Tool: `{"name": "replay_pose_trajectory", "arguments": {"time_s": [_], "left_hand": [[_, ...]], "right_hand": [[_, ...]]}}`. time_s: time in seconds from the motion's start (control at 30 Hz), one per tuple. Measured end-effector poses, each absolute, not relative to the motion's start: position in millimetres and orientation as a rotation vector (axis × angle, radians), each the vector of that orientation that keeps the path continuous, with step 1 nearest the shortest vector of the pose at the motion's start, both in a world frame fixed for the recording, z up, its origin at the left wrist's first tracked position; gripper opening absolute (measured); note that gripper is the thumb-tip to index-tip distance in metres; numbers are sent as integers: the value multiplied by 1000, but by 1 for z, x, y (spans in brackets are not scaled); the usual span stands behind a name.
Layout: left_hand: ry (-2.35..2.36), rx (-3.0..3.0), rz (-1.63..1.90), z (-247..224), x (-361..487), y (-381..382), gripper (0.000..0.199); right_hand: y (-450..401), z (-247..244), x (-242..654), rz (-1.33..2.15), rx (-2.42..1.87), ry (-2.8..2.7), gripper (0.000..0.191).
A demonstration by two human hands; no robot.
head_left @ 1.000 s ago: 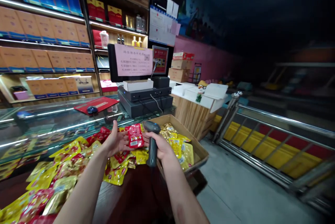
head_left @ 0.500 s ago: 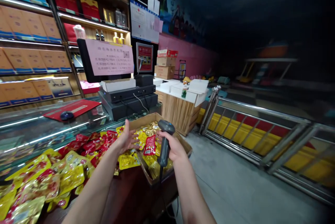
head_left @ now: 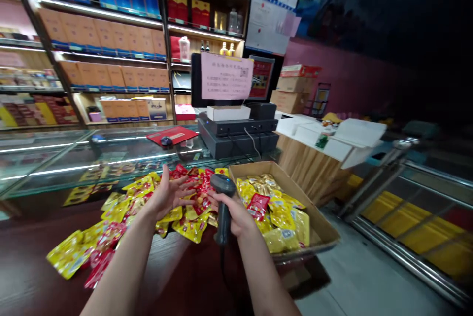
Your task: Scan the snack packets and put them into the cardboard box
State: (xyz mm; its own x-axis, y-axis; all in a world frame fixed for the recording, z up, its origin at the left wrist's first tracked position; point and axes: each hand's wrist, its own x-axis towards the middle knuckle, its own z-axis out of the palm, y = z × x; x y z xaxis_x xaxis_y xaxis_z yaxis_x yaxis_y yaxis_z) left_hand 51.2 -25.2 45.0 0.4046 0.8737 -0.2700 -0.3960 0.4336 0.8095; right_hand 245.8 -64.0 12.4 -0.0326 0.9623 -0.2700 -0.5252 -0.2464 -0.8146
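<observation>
Shelves (head_left: 111, 35) stand at eleven o'clock; my right hand (head_left: 236, 215) grips the scanner (head_left: 223, 207), my left (head_left: 168, 197) spreads empty over packets (head_left: 192, 225).

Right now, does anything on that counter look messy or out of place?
The packets look messy: red and yellow ones strewn in a loose heap beside the box. Inside it, one red packet stands out among yellow and gold ones. No spill shows.
</observation>
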Motion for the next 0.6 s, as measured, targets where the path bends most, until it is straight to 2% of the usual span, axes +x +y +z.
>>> {"name": "replay_pose_trajectory", "arguments": {"time_s": [0.27, 0.6], "left_hand": [[1211, 770, 1220, 23, -49, -43, 87], [1384, 696, 1168, -12, -90, -53, 89]], "right_hand": [[-49, -3, 160, 1763, -1041, -774, 33], [-31, -22, 104, 1744, -1147, -784, 28]]}}
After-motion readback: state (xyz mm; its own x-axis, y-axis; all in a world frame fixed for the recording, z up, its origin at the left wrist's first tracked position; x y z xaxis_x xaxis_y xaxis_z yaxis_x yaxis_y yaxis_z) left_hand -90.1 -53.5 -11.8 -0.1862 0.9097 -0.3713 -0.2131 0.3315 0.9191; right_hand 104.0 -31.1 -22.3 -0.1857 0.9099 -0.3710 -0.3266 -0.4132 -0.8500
